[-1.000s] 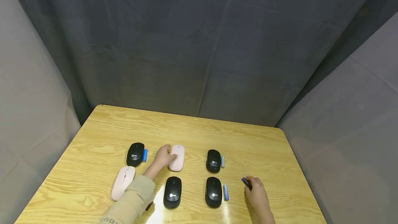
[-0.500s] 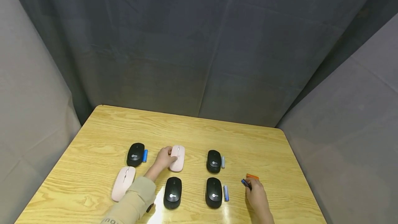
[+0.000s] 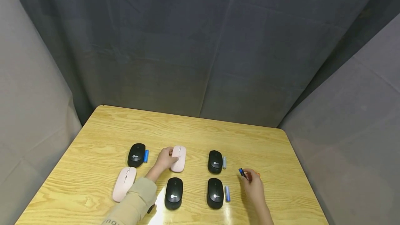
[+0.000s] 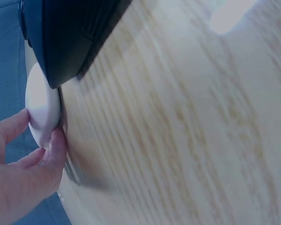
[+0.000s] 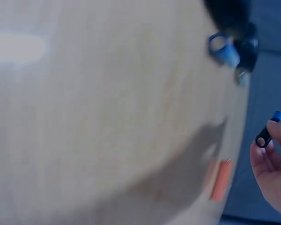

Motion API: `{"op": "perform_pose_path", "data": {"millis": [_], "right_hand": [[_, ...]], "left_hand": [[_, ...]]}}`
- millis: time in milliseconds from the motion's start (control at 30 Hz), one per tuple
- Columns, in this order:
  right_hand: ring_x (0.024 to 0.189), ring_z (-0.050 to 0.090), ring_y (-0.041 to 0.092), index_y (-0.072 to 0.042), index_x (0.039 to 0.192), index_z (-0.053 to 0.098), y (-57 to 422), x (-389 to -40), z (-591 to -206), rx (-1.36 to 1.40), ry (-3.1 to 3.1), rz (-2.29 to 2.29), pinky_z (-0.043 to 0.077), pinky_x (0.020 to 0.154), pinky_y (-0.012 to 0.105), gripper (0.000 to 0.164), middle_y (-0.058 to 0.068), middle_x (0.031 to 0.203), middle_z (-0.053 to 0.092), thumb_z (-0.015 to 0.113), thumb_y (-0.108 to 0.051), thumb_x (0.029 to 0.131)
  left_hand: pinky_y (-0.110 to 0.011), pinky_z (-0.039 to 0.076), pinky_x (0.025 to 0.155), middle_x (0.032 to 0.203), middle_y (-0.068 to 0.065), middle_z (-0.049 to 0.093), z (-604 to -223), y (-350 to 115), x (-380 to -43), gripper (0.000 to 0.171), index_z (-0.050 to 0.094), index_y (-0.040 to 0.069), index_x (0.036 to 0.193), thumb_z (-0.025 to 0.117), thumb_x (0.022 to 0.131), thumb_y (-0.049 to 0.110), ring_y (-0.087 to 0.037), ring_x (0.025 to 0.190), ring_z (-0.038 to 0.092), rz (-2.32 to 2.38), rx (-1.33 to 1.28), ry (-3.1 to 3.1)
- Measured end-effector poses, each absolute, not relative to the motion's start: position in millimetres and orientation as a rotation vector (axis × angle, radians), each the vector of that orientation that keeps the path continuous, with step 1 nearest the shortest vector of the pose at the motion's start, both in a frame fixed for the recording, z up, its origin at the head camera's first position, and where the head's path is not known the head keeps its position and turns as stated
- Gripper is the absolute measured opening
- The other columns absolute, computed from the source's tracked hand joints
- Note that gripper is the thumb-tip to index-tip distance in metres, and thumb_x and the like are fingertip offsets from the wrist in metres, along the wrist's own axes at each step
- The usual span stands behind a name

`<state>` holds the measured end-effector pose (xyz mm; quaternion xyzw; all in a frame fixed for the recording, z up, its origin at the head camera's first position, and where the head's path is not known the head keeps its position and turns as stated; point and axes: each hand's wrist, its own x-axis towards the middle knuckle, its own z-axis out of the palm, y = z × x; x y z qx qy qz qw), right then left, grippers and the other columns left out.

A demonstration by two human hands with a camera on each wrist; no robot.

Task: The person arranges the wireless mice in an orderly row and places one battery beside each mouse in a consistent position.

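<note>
My left hand (image 3: 164, 159) holds a pale pink computer mouse (image 3: 179, 160), which lies on the wooden table (image 3: 200, 131). In the left wrist view the thumb and fingers grip opposite edges of that mouse (image 4: 43, 105). Over at the right, my right hand (image 3: 254, 186) pinches a black battery (image 3: 242, 173) with a blue end between thumb and fingers. The right wrist view shows this battery (image 5: 268, 132) raised above the table. Lying just behind the right hand is an orange battery (image 5: 221, 180), mostly covered by the fingers in the head view.
Black mice stand in two rows, among them a far left one (image 3: 136, 155) with a blue battery (image 3: 146, 156) alongside. Two more mice (image 3: 215, 162) at centre right have a grey battery (image 3: 224, 163) and a light blue one (image 3: 227, 193) beside them. Another pink mouse (image 3: 124, 183) lies by the left sleeve.
My right hand has moved away from the table's front edge and slightly left with the black battery. The orange battery came into view, then became mostly covered. The left hand stays on the pink mouse.
</note>
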<state>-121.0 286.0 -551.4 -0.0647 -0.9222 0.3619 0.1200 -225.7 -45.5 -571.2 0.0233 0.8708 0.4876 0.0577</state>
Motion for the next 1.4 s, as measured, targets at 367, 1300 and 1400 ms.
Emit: {"op": "perform_pose_path", "data": {"millis": [367,1300,1400], "right_hand": [[0.074,0.052,0.012,0.005,0.112,0.055,228,-155,-522,-0.239,-2.415,1.584,0.044,0.062,0.016,0.028,0.017,0.091,0.056,0.059,0.004,0.084],[0.043,0.039,0.008,0.001,0.115,0.052,108,-202,-557,-0.299,-2.722,1.608,0.03,0.039,0.019,0.036,0.001,0.06,0.05,0.057,0.0,0.079],[0.044,0.039,0.009,0.002,0.111,0.054,105,-203,-561,-0.309,-2.748,1.531,0.031,0.04,0.02,0.035,0.0,0.057,0.049,0.058,0.001,0.077]], "left_hand": [[-0.038,0.05,0.075,0.1,-0.021,0.056,-572,-46,-226,0.046,0.051,-0.013,0.119,0.067,0.079,0.004,-0.03,0.091,0.055,1.487,0.07,2.645],[-0.039,0.049,0.076,0.095,-0.019,0.055,-572,-47,-223,0.046,0.052,-0.014,0.117,0.068,0.078,0.004,-0.027,0.088,0.053,1.509,0.086,2.657],[-0.039,0.049,0.076,0.095,-0.019,0.055,-571,-46,-223,0.046,0.052,-0.014,0.117,0.068,0.078,0.004,-0.026,0.087,0.052,1.51,0.085,2.658]]}}
